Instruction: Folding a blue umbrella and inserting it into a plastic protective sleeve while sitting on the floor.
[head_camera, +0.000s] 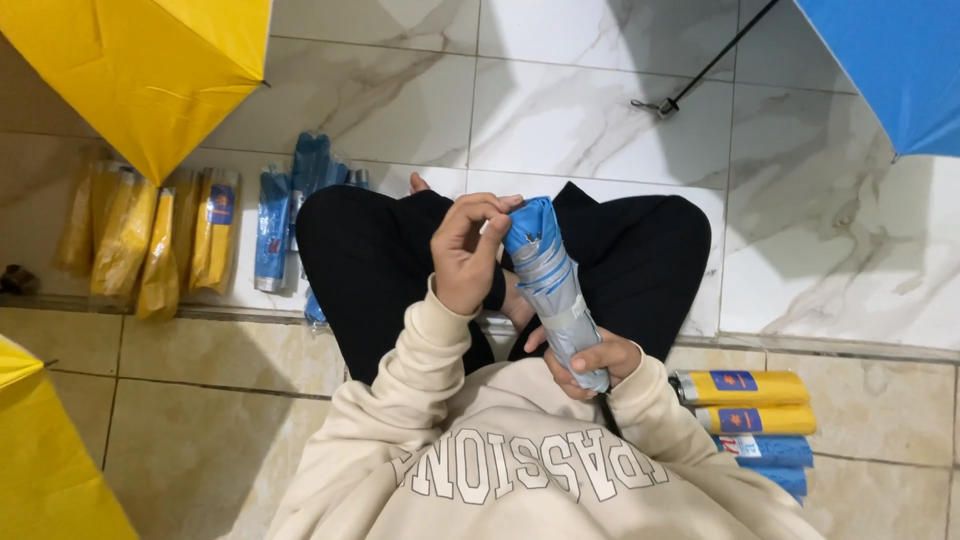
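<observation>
On the tile floor (600, 90), the left hand (466, 255) pinches the folded umbrella (548, 285) top; the right hand (597, 362) grips below. A loose pinch could let the cloth pop open.

umbrella handle: lower end of folded blue umbrella (548, 280) sat buried in right hand (595, 362), unreadable
left fingertips: curled over the tip, pads on left hand (468, 258) hidden
open canopies: yellow umbrella (150, 70) and blue umbrella (895, 65) were cropped by frame edges
</observation>
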